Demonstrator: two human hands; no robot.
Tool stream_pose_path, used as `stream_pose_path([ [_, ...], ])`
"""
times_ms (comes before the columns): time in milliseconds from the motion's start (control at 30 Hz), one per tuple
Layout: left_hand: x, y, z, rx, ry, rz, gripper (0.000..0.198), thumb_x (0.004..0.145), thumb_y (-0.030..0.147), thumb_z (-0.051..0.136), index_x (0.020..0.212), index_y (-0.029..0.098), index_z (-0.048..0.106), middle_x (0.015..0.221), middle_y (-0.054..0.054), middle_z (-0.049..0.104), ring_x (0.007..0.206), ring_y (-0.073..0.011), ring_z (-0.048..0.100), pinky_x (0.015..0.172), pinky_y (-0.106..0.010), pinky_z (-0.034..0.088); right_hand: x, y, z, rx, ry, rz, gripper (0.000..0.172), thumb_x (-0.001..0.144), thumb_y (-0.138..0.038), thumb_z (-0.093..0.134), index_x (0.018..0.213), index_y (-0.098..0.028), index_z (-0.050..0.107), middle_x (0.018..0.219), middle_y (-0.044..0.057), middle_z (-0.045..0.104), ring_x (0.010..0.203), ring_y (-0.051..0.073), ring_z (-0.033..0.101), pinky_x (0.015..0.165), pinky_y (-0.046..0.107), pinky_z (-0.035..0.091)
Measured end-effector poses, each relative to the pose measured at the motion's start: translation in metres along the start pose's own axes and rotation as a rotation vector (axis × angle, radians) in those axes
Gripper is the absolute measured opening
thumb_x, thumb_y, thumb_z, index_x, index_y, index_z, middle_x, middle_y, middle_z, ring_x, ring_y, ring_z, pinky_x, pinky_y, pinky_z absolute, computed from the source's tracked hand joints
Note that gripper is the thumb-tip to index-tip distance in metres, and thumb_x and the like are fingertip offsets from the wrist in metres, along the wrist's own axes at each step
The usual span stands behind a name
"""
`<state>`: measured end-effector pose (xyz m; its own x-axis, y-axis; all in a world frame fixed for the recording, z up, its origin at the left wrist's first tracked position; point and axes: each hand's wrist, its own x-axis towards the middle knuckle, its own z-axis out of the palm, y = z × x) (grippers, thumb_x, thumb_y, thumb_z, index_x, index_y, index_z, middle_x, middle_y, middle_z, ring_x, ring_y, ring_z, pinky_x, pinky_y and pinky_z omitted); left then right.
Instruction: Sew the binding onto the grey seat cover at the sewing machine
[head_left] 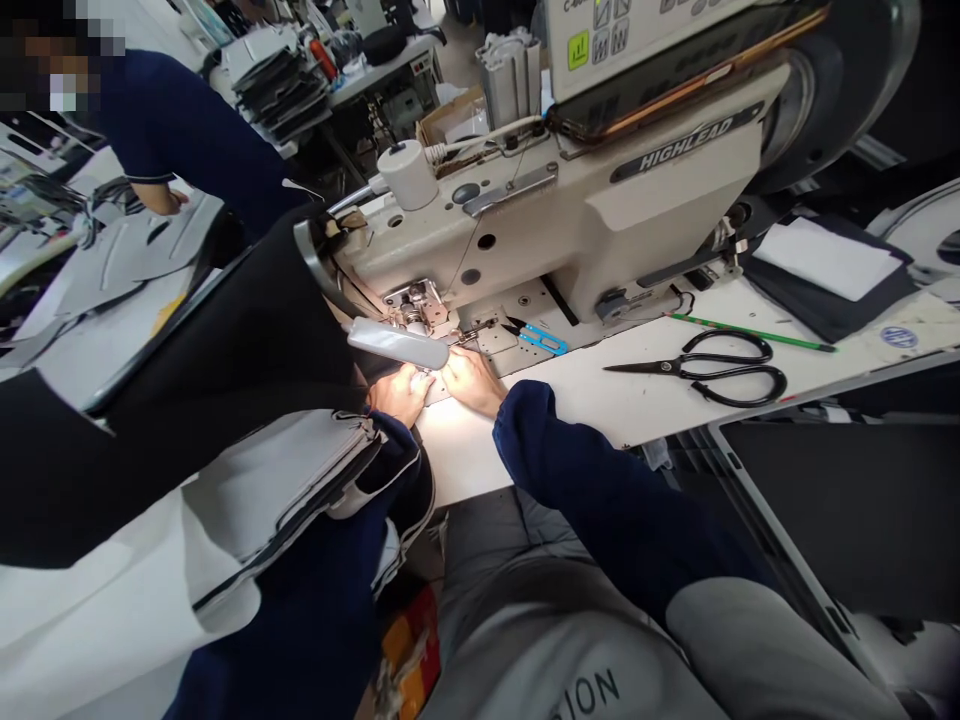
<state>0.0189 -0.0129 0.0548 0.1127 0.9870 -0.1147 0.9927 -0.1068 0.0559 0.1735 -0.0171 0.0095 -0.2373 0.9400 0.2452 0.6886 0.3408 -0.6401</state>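
The left hand (pixel 400 392) and right hand (pixel 469 382) lie side by side near the bench's near edge, fingers bent and pressed down on the fabric, almost touching each other. Whether either one pinches the cloth cannot be told. A black-and-grey garment panel (pixel 187 400) runs from under them off the bench's left edge in a large, heavy fold. Its far end reaches toward the presser foot (pixel 412 315) of a cream Highlead sewing machine (pixel 600 200). A slim lamp bar (pixel 397 342) hangs just above the hands. Along the bench (pixel 600 420) to the right lie blue-handled thread snips (pixel 541 340), black-handled shears (pixel 694 368) and a green pencil (pixel 750 332). Beyond the panel, a co-worker's hand (pixel 176 200) rests on grey pieces at another bench.
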Motion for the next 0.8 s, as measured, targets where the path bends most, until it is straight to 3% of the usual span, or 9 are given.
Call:
stream_pose_path([
  [333, -0.004, 0.004, -0.011, 0.171, 0.015, 0.051, 0.031, 0.09, 0.043, 0.044, 0.1, 0.02, 0.063, 0.098, -0.009, 0.068, 0.089, -0.0281, 0.062, 0.067, -0.032, 0.035, -0.005, -0.006, -0.004, 0.017, -0.038, -0.047, 0.011, 0.097, -0.018, 0.055, 0.102, -0.02, 0.065, 0.102, 0.001, 0.062, 0.092, 0.021, 0.056, 0.069, 0.027, 0.038],
  [567, 0.002, -0.003, -0.004, 0.178, 0.058, 0.067, 0.039, 0.088, 0.04, 0.042, 0.102, 0.011, 0.064, 0.098, -0.017, 0.066, 0.097, -0.0305, 0.06, 0.081, -0.034, 0.041, -0.001, -0.006, -0.003, 0.035, -0.069, -0.05, 0.01, 0.1, -0.025, 0.058, 0.103, -0.022, 0.066, 0.104, -0.001, 0.063, 0.095, 0.021, 0.057, 0.069, 0.026, 0.037],
  [800, 0.005, -0.008, -0.004, 0.062, 0.046, 0.102, 0.033, 0.082, 0.035, 0.044, 0.091, 0.01, 0.064, 0.08, -0.014, 0.065, 0.082, -0.0261, 0.062, 0.077, -0.032, 0.044, 0.006, -0.003, -0.001, 0.05, -0.097, -0.086, 0.01, 0.101, -0.028, 0.058, 0.101, -0.022, 0.066, 0.105, -0.002, 0.063, 0.092, 0.021, 0.057, 0.068, 0.027, 0.037],
])
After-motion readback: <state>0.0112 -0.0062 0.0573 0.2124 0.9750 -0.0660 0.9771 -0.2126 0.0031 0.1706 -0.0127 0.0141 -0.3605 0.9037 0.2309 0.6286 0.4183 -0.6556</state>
